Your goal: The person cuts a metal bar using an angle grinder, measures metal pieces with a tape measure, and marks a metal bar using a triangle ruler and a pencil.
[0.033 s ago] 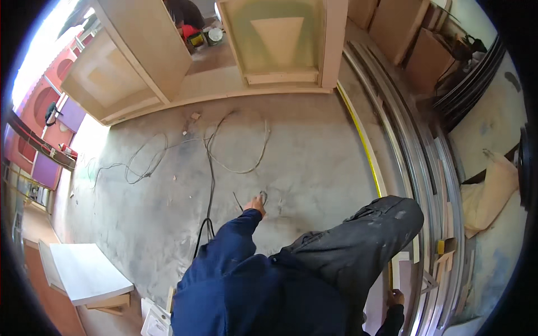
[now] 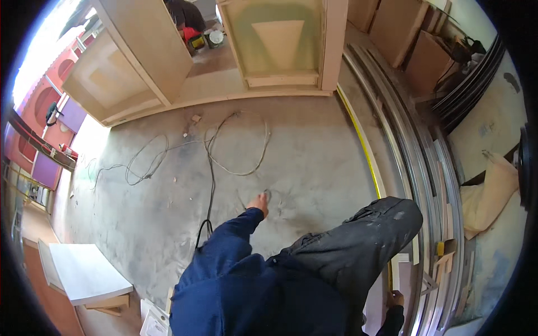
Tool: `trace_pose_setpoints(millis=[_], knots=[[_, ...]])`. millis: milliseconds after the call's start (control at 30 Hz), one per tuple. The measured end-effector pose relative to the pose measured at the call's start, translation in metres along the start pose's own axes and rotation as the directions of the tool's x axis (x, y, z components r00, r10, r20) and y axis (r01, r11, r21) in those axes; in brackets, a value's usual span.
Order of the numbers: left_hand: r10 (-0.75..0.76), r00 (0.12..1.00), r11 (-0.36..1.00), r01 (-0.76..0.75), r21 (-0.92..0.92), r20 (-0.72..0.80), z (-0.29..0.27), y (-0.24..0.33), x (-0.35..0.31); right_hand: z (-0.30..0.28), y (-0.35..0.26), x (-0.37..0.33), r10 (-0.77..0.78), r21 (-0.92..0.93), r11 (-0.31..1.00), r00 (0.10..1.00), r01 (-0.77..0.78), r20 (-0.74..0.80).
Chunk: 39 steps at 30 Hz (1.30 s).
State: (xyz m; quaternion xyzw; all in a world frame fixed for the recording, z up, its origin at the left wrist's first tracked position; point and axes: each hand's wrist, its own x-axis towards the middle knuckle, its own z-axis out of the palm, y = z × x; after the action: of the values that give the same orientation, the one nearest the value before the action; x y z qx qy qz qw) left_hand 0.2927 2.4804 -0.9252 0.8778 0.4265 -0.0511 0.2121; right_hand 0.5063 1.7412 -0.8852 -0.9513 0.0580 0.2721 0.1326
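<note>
My left hand reaches low over the grey floor, its fingers bent together. A thin stick-like thing shows blurred beside it, seemingly in the hand, and a small greyish shape lies at the fingertips; I cannot make out what either is. At the lower right my right hand is closed at the near end of a yellow tape measure. The tape's blade runs along a pale strip toward the cabinet, and my bent leg hides part of it.
Wooden cabinet frames stand ahead. A dark cable and thin looped wire lie on the floor. Long metal profiles are stacked at right. A white board rests at left. Another person is beyond the cabinets.
My left hand has shifted slightly to the right, and the thin stick beside it has become blurred. My right hand stays at the tape measure.
</note>
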Motion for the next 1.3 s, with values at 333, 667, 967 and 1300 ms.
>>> trace_pose_setpoints(millis=[333, 667, 967, 1300], knots=[[0.821, 0.529, 0.453, -0.832, -0.32, -0.214, -0.164, 0.243, 0.023, -0.017, -0.048, -0.02, -0.118, -0.032, 0.993, 0.993, 0.118, -0.01], [0.984, -0.08, 0.046, -0.751, -0.659, 0.161, -0.218, 0.459, -0.021, -0.005, 0.003, 0.002, -0.064, 0.065, 0.996, 0.998, 0.063, 0.015], [0.698, -0.66, -0.691, -0.722, 0.02, 0.278, -0.094, 0.528, -0.061, -0.015, -0.038, -0.011, -0.51, -0.146, 0.848, 0.86, 0.509, 0.039], [0.612, -0.654, -0.651, -0.736, -0.186, 0.445, -0.099, 0.486, -0.037, -0.018, -0.079, -0.025, -0.21, 0.067, 0.977, 0.973, 0.205, 0.093]])
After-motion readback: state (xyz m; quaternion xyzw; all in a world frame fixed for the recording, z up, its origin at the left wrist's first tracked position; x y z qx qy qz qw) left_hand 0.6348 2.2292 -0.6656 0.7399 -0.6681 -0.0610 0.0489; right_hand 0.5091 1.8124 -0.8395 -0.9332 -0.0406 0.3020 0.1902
